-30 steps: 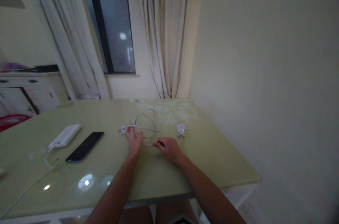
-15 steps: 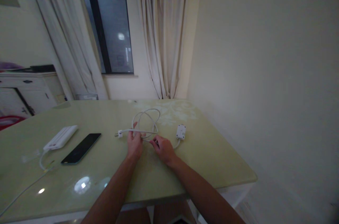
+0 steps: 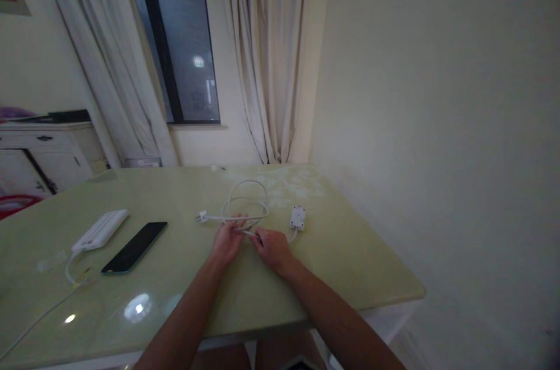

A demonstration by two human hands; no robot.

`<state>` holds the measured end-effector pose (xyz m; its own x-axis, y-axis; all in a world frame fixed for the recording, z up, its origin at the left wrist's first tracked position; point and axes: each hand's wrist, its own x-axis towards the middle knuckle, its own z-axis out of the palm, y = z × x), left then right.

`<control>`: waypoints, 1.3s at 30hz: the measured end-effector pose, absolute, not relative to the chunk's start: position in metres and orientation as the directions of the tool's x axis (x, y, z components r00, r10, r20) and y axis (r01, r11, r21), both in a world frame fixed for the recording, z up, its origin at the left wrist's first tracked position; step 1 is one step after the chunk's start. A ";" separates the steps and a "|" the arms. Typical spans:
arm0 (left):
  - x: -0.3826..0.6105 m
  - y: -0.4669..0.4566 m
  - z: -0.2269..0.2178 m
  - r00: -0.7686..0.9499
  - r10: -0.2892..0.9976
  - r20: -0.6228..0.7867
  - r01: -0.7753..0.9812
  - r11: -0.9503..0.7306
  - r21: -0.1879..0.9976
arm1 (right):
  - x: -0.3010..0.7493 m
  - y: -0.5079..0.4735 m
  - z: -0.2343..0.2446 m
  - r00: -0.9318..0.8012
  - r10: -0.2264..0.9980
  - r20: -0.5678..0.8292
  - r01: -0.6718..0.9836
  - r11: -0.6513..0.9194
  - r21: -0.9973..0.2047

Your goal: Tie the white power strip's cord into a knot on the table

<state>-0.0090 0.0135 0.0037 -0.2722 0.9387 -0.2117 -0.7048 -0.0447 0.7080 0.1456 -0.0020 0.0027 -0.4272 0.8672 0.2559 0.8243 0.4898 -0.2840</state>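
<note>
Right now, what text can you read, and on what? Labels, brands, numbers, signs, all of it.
No readable text in view.
White box: any markings too small and blurred to read.
White block at right: too small to read.
Plug: too small to read.
Phone: dark screen, none visible.

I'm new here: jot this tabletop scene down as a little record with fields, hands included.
Surface: pale green table
Left hand: at the looped white cord; firmness of grip unclear
Right hand: pinching the cord, beside the left hand
Cord ends: plug on the left, white block on the right
Farther left: dark-screened phone, lying flat; white device with its own cable
Background: window, curtains
</note>
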 end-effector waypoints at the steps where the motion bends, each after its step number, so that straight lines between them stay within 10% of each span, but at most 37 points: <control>1: -0.006 0.013 0.002 -0.225 0.951 -0.211 -0.695 -0.006 0.719 | 0.144 -0.002 0.003 -0.417 0.871 0.258 0.830 0.481 -0.283; 15: -0.049 0.023 0.002 -0.201 0.968 -0.148 -0.863 -0.104 0.494 | 0.187 0.023 0.012 -0.581 0.754 0.306 0.758 0.638 -0.133; 26: 0.006 0.009 0.001 -0.033 0.997 -0.063 -0.655 0.026 0.755 | 0.153 0.015 0.001 -0.510 0.801 0.313 0.828 0.556 -0.076; 39: -0.022 0.007 0.017 -0.140 0.989 -0.048 -0.834 -0.092 0.543 | 0.176 0.011 0.012 -0.436 0.831 0.345 0.843 0.512 -0.168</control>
